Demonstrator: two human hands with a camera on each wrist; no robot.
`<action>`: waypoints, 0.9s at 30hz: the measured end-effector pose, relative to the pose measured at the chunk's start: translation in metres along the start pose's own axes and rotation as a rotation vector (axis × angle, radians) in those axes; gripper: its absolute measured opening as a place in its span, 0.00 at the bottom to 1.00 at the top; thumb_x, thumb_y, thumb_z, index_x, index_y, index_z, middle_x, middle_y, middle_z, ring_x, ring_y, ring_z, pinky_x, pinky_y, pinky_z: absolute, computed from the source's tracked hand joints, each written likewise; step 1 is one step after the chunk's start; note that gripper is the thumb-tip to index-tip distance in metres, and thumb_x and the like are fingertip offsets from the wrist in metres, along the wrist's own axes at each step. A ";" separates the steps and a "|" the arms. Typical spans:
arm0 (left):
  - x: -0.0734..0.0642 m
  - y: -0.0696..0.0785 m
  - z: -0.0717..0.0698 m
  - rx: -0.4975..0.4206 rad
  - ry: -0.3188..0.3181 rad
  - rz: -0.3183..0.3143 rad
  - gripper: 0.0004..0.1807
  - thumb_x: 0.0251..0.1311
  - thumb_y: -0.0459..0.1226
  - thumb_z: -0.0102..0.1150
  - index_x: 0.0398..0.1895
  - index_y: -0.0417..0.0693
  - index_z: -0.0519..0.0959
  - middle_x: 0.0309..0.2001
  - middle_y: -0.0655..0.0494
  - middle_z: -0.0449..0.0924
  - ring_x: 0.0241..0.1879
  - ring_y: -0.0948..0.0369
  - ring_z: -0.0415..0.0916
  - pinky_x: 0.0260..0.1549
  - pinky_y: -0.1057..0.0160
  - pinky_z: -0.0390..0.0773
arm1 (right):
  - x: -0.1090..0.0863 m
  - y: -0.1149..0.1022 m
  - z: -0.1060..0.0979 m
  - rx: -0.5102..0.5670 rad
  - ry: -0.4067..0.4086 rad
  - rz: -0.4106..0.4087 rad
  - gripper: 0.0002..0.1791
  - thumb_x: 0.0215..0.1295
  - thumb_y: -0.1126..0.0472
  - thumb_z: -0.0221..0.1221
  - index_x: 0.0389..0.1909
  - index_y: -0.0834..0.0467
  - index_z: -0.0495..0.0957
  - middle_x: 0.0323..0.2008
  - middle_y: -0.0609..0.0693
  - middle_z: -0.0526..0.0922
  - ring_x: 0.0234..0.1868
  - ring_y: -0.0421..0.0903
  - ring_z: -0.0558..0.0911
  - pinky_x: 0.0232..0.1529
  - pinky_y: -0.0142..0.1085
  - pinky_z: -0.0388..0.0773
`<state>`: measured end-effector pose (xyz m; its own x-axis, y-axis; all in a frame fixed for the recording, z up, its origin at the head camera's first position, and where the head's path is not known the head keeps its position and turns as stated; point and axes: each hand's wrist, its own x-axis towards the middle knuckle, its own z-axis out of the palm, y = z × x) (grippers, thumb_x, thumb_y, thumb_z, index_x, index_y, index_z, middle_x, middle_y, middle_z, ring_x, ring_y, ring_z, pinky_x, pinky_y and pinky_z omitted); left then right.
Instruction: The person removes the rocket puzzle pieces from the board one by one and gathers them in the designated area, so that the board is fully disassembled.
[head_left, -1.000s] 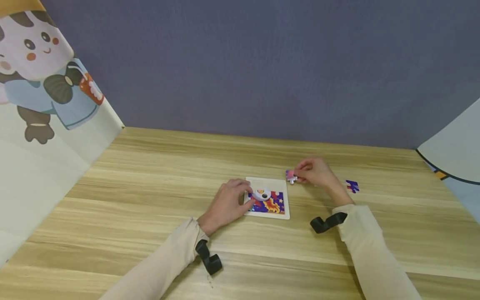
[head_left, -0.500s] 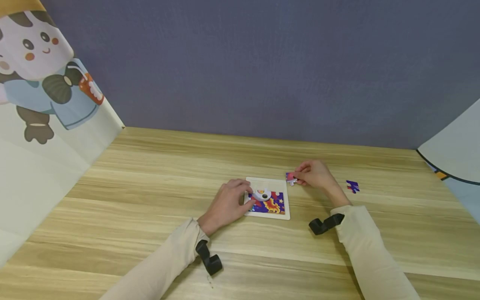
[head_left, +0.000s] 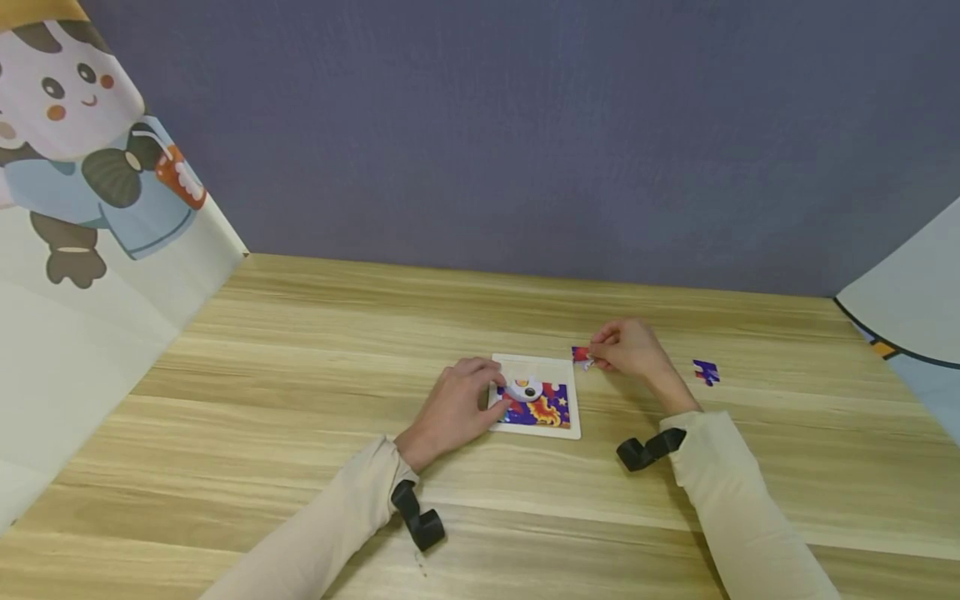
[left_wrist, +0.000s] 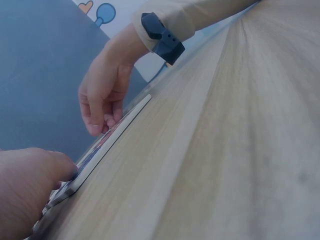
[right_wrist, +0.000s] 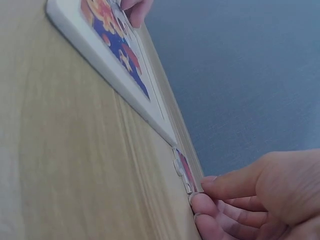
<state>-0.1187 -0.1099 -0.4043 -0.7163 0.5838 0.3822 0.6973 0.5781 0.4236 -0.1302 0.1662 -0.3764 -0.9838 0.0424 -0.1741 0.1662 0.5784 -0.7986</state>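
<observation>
The puzzle piece (head_left: pixel 581 354) is in the grasp of the right hand (head_left: pixel 628 346), pinched by its near end between the thumb and the fingertips, with the rest of it jutting out to the left of the grip. The thumb and fingertips are closed up to the thickness of the piece. The left hand (head_left: pixel 453 407) rests at the left side of the tray (head_left: pixel 532 432), its thumb and fingers set apart; whether it pinches anything cannot be told.

To the left of the right hand's grip and slightly nearer the person lies the tray, its upper right corner just beside the pinched piece. Joined pieces (head_left: pixel 551 410) in purple, red and yellow fill its near part, and a white patch with a dark eye shows close to the left hand's fingertips. A loose piece (head_left: pixel 705 372) lies on the table (head_left: pixel 525 517), to the right of the right hand and well apart from it.
</observation>
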 end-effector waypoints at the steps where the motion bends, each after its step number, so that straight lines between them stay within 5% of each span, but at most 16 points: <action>1: 0.000 0.000 0.000 -0.001 0.001 0.000 0.10 0.53 0.43 0.66 0.36 0.49 0.83 0.49 0.50 0.82 0.52 0.52 0.76 0.51 0.52 0.74 | 0.000 0.000 0.000 -0.004 0.000 -0.004 0.11 0.63 0.69 0.56 0.42 0.74 0.73 0.28 0.55 0.82 0.23 0.36 0.78 0.25 0.27 0.79; 19: 0.000 0.002 -0.001 -0.004 -0.003 -0.003 0.11 0.52 0.42 0.66 0.36 0.48 0.83 0.49 0.50 0.81 0.52 0.52 0.76 0.53 0.51 0.73 | -0.009 -0.012 0.002 -0.074 0.001 -0.079 0.11 0.64 0.65 0.56 0.40 0.71 0.76 0.31 0.60 0.83 0.24 0.39 0.80 0.27 0.31 0.81; 27: 0.000 0.004 -0.003 -0.003 -0.015 -0.013 0.11 0.53 0.43 0.66 0.37 0.48 0.82 0.49 0.51 0.81 0.53 0.52 0.75 0.54 0.51 0.73 | -0.010 -0.017 0.010 -0.097 -0.021 -0.203 0.09 0.63 0.67 0.57 0.38 0.71 0.77 0.30 0.62 0.83 0.24 0.42 0.81 0.25 0.31 0.78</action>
<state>-0.1164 -0.1090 -0.4003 -0.7249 0.5848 0.3640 0.6877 0.5844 0.4307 -0.1224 0.1478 -0.3664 -0.9947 -0.0994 -0.0277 -0.0437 0.6489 -0.7596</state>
